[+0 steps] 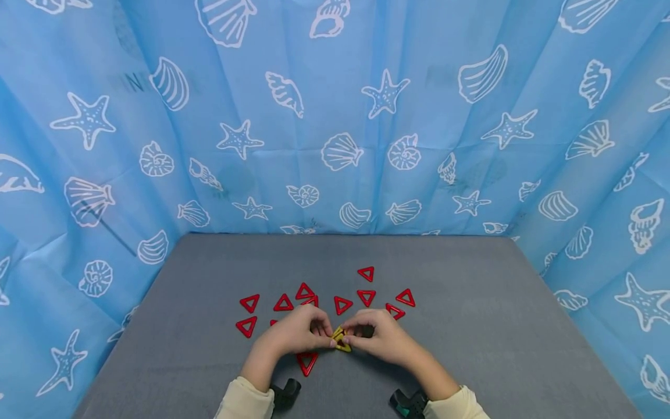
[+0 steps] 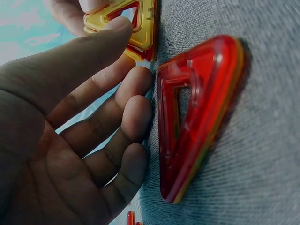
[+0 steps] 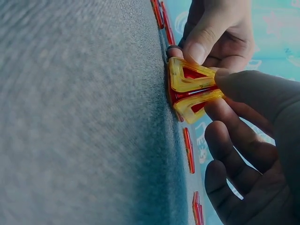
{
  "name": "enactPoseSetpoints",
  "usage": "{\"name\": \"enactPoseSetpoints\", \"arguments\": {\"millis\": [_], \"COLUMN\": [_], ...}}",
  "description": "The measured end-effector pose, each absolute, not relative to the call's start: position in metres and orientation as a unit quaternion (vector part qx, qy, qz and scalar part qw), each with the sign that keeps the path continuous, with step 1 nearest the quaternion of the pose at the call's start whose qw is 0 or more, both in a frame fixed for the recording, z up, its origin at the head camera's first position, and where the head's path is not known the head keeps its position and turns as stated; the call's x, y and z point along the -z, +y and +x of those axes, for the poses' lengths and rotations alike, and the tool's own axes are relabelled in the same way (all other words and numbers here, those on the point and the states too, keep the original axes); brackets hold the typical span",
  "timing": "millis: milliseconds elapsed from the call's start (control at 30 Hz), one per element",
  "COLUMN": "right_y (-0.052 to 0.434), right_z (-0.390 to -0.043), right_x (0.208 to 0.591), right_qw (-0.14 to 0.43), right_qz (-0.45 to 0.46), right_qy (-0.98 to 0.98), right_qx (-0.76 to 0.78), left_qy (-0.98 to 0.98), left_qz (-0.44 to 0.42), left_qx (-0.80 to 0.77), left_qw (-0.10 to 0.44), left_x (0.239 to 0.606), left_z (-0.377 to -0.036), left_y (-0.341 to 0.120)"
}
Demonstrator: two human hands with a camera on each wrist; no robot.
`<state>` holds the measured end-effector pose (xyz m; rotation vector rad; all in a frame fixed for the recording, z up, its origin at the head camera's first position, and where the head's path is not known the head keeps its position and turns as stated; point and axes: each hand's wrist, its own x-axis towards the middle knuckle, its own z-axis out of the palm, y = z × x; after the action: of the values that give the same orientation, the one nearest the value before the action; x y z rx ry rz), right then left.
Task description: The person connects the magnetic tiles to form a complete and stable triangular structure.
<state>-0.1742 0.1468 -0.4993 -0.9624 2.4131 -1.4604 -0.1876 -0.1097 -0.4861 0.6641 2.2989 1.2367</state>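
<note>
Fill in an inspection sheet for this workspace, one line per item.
Surface: grey fabric-covered table, with loose pieces lying on it.
Job's things: small cluster of yellow, glossy triangular frames with red showing between them, held by both hands; whether they are joined is unclear. Glossy red triangular frames lie scattered around the left hand and beyond both hands, some partly hidden.
Clutter: nothing seen.
Grippers: left hand and right hand both pinch the yellow cluster; black wrist-worn devices and cream fabric sleeves on both arms.
Cables: nothing seen.
Surroundings: light-blue curtain printed with white shells and starfish, behind the table and along both sides.
</note>
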Motion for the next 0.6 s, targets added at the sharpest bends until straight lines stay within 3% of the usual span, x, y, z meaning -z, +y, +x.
{"name": "enactPoseSetpoints", "arguments": {"millis": [600], "right_y": [0.166], "right_z": [-0.184], "right_x": [0.498], "right_qw": [0.043], "right_qz": [-0.312], "right_qy": [0.811], "right_qx": [0.492], "left_qy": [0.842], "left_qz": [0.225], "left_qx": [-0.437], "left_qw": [0.225], "left_x": [0.486], "left_z": [-0.187], "left_y": [-0.109]}}
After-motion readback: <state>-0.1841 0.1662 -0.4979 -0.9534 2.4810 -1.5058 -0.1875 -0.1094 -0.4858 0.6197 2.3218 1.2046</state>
